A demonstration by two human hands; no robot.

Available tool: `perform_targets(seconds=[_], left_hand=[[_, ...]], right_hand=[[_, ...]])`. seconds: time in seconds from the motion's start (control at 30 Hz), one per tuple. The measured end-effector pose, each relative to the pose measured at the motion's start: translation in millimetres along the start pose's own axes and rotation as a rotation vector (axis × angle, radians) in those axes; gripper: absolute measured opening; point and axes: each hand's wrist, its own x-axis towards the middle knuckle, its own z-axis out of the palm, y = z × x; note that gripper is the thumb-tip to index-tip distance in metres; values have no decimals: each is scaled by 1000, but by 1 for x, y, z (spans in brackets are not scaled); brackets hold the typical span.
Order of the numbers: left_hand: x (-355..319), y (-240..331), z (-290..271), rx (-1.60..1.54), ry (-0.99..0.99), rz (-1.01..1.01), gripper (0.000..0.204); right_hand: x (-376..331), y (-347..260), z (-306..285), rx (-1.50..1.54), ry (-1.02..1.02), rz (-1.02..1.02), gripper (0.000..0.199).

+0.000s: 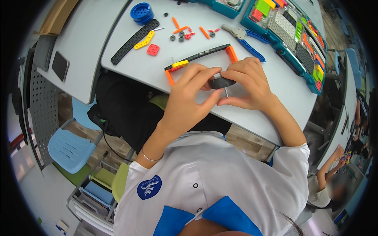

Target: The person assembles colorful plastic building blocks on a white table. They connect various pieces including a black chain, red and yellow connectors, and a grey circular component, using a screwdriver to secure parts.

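Observation:
Over the near edge of the table, my left hand (185, 100) and my right hand (252, 86) pinch a small black rounded piece (221, 82) between them. A thin metal shaft (226, 93) sticks out of its underside, close to my right thumb. The fingertips hide part of the piece, so its exact kind does not show. Just beyond my hands lies a frame made of a long black beam (208, 52) with orange end pieces (232, 54). A yellow part (180, 63) sits on the beam's left end, near my left knuckles.
Farther back lie blue wheel rims (141, 13), a black perforated strip (136, 41), a yellow angled connector (145, 40), a red square plate (153, 49), scattered orange pins (204, 32) and blue-handled pliers (250, 41). A teal parts case (289, 59) stands at right; a phone (60, 66) rests at left.

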Motion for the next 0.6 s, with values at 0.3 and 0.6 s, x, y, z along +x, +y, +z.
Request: perform_targets(seconds=[0.3, 0.6], left_hand=[[-2, 7, -17, -422, -81, -356, 20], [-11, 1, -34, -740, -206, -459, 15]], right_hand=[[-3, -12, 9, 210, 25, 50, 56], [0, -36, 14, 498, 23, 85, 48]])
